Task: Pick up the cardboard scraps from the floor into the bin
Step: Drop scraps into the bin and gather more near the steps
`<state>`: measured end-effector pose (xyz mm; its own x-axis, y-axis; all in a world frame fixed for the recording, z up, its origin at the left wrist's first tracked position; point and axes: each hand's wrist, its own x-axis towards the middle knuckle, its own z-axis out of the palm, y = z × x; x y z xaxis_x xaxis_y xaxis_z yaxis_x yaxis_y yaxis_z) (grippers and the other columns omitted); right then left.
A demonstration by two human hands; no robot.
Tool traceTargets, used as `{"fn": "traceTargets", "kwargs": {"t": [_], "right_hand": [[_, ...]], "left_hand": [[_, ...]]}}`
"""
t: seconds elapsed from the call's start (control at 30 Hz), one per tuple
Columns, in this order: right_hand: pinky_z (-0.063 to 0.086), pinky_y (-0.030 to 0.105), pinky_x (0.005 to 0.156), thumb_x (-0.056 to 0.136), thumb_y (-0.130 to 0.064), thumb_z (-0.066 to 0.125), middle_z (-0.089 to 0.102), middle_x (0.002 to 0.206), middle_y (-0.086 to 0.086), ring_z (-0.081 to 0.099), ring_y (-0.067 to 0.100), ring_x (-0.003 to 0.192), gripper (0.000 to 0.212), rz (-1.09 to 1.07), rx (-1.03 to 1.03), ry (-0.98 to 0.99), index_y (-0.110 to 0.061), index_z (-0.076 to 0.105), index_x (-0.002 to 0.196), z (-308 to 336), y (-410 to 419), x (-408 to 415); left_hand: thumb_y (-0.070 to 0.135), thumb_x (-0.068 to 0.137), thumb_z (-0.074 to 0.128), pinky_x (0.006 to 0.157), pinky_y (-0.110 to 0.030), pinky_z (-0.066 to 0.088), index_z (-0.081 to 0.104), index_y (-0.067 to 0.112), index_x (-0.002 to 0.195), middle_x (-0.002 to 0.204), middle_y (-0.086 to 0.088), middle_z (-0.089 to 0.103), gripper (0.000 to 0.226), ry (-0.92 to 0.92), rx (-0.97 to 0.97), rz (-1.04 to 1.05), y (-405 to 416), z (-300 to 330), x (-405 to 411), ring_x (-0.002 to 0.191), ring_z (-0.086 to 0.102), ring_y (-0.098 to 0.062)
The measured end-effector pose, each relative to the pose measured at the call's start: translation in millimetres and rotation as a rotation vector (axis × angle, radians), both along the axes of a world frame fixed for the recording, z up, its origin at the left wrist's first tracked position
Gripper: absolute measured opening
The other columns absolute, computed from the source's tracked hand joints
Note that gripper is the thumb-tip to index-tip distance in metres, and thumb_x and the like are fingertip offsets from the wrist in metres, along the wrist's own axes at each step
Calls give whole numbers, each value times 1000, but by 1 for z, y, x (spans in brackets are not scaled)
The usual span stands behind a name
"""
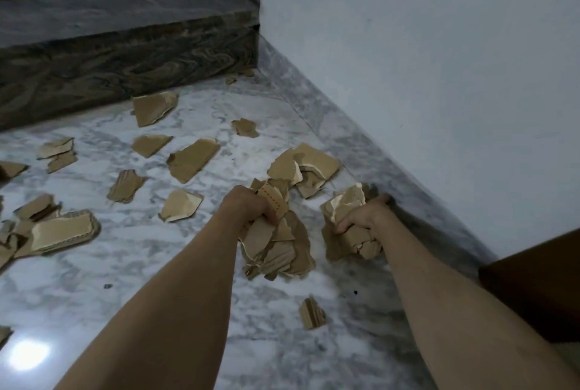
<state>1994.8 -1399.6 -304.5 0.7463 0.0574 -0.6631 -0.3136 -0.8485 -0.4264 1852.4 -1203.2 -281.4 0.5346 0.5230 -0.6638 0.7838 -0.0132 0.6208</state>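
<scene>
— In the middle of the frame, what are you seeing?

— I'm looking at both of my bare arms reaching down over the marble floor (131, 251). My left hand (251, 206) is clenching a thick bundle of cardboard scraps (276, 248), fingers wrapped round the top, the torn sheets hanging below the fist.

— And the other one?

— My right hand (365, 217), right of centre near the skirting, is gripping a smaller wad of scraps (348, 226), fingers curled tight around it.

— Anything lying loose?

— Plenty. A folded pile (309, 170) is sitting just above the two hands, flat pieces (193, 160) are scattered across centre left, a long strip (62, 229) is lying at the left edge, and one small scrap (311, 314) is resting below the bundles.

— The surroundings?

— A dark stone step (125, 54) is filling the upper left, a pale wall (439, 60) the right. I'm not seeing the bin.
</scene>
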Motion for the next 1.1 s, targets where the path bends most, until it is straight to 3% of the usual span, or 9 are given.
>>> {"fn": "traceTargets", "kwargs": {"t": [0.1,0.37,0.47,0.6,0.73,0.77,0.9,1.0,1.1], "right_hand": [[57,43,90,44,-11,99,62,127,17,62,32,111,98,-46,90,43,5,54,129,3,-8,-3],[61,38,72,59,-4,92,77,90,15,74,29,81,40,-97,535,108,-4,75,95,42,-8,-11],[62,43,72,50,-11,96,78,93,14,75,29,83,52,-46,577,61,-7,75,98,53,21,4],[58,42,89,21,-33,105,70,120,8,69,27,104,124,273,306,55,-13,57,134,42,82,41],[53,35,90,76,-35,85,70,99,11,66,25,91,40,442,-2,280,-6,69,100,47,124,36],[52,38,95,80,-39,81,71,103,12,67,28,99,40,478,-73,295,-7,70,102,40,133,39],[40,52,112,25,-68,95,48,150,10,47,33,136,126,643,-278,247,-23,58,136,-25,166,89],[51,44,99,36,-55,98,53,144,10,58,33,122,122,580,-245,66,-9,51,138,17,159,55],[45,47,100,47,-50,96,27,156,13,30,36,143,139,546,-263,-166,-13,16,154,30,147,39]], "left_hand": [[6,58,95,85,-48,60,71,-4,94,102,-19,71,44,-6,-13,19,-1,-2,-1,90,67,-33],[1,59,92,82,-48,61,71,-7,100,102,-19,72,47,-81,-96,101,1,-7,-16,89,70,-34],[0,62,90,70,-40,58,69,-5,99,95,-17,71,43,-80,-116,125,11,-8,-22,80,68,-31],[4,61,92,69,-40,59,67,-4,103,98,-18,71,50,-39,-138,115,25,-10,-24,88,69,-35],[5,58,93,80,-50,61,70,-4,100,100,-20,72,49,-26,-151,107,30,-21,-19,90,70,-38],[6,57,93,81,-51,61,70,-4,100,100,-19,72,49,-21,-151,98,31,-22,-17,89,70,-37],[7,59,93,82,-50,61,69,-2,102,101,-17,70,51,16,-179,83,37,-22,-13,87,68,-36],[7,58,94,83,-51,61,68,-1,104,102,-18,70,53,27,-170,86,37,-23,-11,89,68,-36],[6,59,93,81,-47,61,69,-1,101,96,-16,70,49,17,-159,86,36,-23,-9,83,67,-33]]}}
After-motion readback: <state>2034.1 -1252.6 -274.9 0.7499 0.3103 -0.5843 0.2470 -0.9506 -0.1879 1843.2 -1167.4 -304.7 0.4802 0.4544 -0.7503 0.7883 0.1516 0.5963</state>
